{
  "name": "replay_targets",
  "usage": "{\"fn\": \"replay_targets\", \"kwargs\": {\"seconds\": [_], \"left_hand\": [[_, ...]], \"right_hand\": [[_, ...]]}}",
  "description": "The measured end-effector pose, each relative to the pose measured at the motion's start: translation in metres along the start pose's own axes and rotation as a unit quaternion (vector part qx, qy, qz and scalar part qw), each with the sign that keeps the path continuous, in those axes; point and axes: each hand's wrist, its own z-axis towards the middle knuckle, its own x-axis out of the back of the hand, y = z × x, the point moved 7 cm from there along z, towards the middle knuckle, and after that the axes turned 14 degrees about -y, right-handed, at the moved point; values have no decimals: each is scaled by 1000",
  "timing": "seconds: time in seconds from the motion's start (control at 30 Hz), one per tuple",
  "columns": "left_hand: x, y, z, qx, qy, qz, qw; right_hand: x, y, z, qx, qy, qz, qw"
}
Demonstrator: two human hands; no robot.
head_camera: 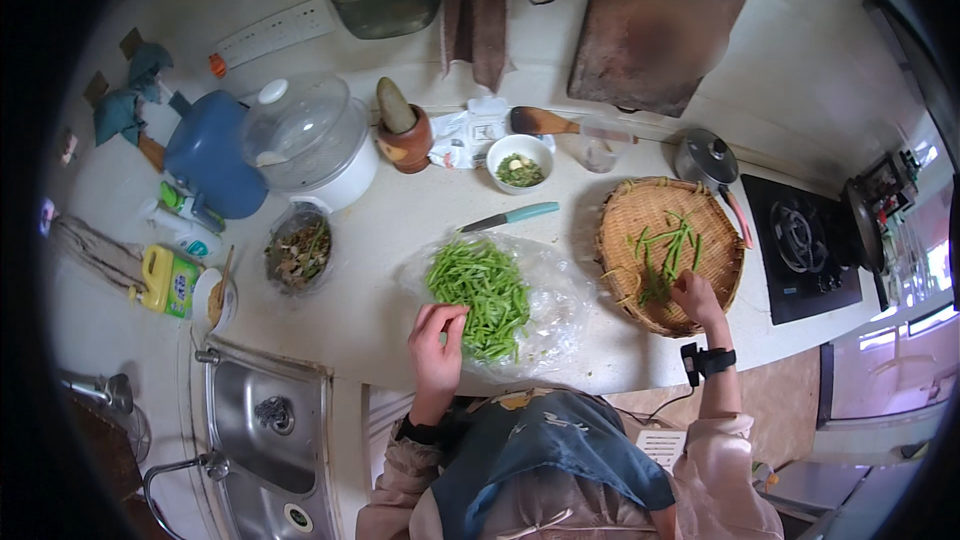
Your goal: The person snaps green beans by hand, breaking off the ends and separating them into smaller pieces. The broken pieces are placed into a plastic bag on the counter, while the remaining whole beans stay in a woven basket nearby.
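My left hand (437,349) rests at the lower left edge of a pile of cut green stalks (480,296), fingertips bent together; whether anything is between them cannot be told. The pile lies on a clear plastic bag (559,300). My right hand (697,298) reaches into a round woven bamboo tray (615,240), its fingers at the lower ends of several long green stalks (679,244); its grip is unclear. A kitchen knife with a turquoise handle (532,211) lies behind the pile. Left of it stands a bowl of plant scraps (300,251), lined with plastic.
A white bowl of chopped greens (520,165), a mortar with pestle (405,136) and a white steamer (337,176) stand behind. A lidded pot (706,157) and gas hob (799,247) are at right. A steel sink (262,420) is at lower left.
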Motion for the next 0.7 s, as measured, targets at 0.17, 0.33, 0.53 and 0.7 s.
{"fn": "replay_targets", "kwargs": {"seconds": [0.17,0.33,0.53,0.7], "left_hand": [[15,-9,1,7,35,-34,999],[14,-14,-5,31,13,-3,999],[5,17,0,6,14,99,995],[0,67,8,-106,-25,-9,994]], "right_hand": [[-28,5,-3,5,-56,-104,993],[44,-8,-15,50,141,154,977],[117,-109,-56,218,169,428,861],[55,-214,-58,269,-81,452,847]]}}
